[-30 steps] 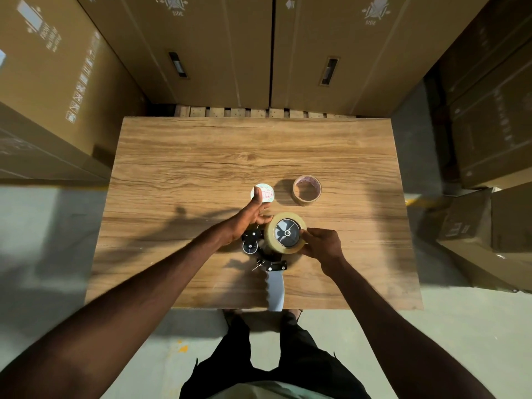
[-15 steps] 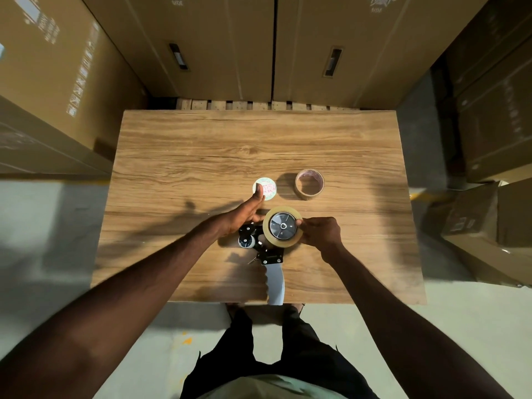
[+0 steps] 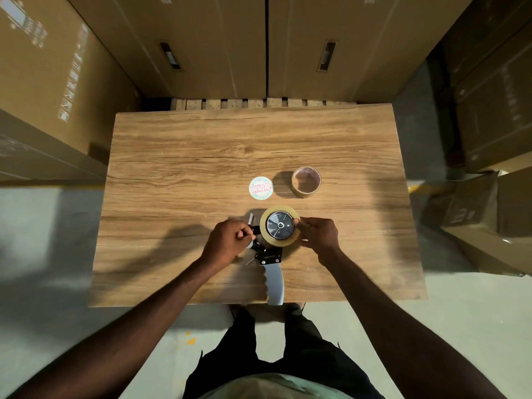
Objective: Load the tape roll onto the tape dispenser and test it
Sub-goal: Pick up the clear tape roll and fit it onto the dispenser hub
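A tan tape roll [image 3: 266, 234] sits on the dark hub of the tape dispenser [image 3: 270, 256], which lies flat near the front of the wooden table [image 3: 184, 156]. Its grey handle [image 3: 275, 286] points toward me and overhangs the table's front edge. My right hand [image 3: 318, 236] grips the roll's right side with thumb and fingers. Curled against the dispenser's black front part, left of the roll, my left hand [image 3: 230, 243] pinches something small that I cannot make out.
A bare cardboard tape core [image 3: 305, 186] stands behind the dispenser, with a round white printed label [image 3: 260, 188] lying flat to its left. Large cardboard boxes [image 3: 201, 44] wall in the table at the back and both sides. My legs are below the table's front edge.
My left hand has drawn back from near the round label and closed at the dispenser's front part. My right hand stays on the roll. The view has shifted slightly.
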The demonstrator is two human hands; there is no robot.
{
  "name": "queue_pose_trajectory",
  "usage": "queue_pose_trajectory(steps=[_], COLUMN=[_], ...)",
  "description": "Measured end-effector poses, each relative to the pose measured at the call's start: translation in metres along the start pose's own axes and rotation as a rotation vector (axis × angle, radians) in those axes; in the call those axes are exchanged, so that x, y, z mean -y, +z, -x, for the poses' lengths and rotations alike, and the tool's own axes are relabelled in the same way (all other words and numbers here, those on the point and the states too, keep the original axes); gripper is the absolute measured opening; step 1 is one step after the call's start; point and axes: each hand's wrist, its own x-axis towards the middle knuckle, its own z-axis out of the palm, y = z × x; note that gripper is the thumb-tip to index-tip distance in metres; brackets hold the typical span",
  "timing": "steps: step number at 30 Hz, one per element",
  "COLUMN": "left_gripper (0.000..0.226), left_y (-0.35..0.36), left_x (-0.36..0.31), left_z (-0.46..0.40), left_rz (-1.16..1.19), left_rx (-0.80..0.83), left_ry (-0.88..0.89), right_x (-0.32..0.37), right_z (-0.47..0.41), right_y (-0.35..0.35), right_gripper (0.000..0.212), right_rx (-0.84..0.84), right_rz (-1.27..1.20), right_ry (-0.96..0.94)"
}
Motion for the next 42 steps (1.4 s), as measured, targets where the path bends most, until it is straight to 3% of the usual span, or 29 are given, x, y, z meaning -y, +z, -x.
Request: queue_pose_trajectory(steps=[12, 17, 21, 32, 42], left_gripper=[0.030, 0.011, 0.020, 0.012, 0.061], left_y=[0.024, 0.031, 0.032, 0.035, 0.038], left_x=[-0.006, -0.006, -0.001, 0.003, 0.002], left_z=[-0.001, 0.002, 0.003, 0.007, 0.009], left_rz=[-0.333, -0.373, -0.376, -0.398, -0.499], left_rx=[0.015, 0.014, 0.000, -0.098, -0.229], left_ry=[-0.037, -0.012, -0.003, 0.034, 0.052], right_x=[-0.002, -0.006, -0.007, -0.010, -0.009], right_z=[0.002, -0.001, -0.002, -0.006, -0.004], right_y=[0.001, 0.001, 0.001, 0.003, 0.003], right_gripper=[0.025, 0.031, 0.038, 0.037, 0.037], right_rx=[-0.002, -0.019, -0.027, -0.065, -0.080], right_rz=[0.006, 0.019, 0.026, 0.089, 0.117], right_ry=[-0.022, -0.023, -0.017, -0.031, -0.022])
